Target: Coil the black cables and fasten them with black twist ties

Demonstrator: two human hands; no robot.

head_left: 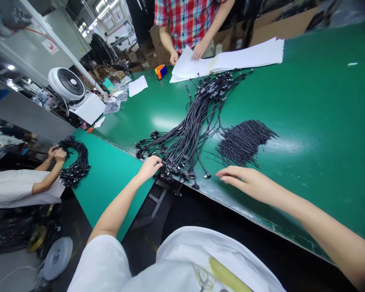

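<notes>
A long bundle of black cables (191, 125) with connectors lies across the green table (307, 105). My left hand (149, 167) rests on the near end of the bundle at the table's edge, fingers curled onto the connectors. To the right, my right hand (245, 179) lies flat on the table with its fingers stretched out, pointing left toward a loose connector (207, 175). Just beyond my right hand sits a pile of thin black ties (245, 140).
A person in a plaid shirt (187, 20) across the table handles white paper sheets (231, 61). At the left, another person's hands (56, 154) work a cable bundle (76, 162) on a lower green table. A white fan (67, 84) stands at the far left.
</notes>
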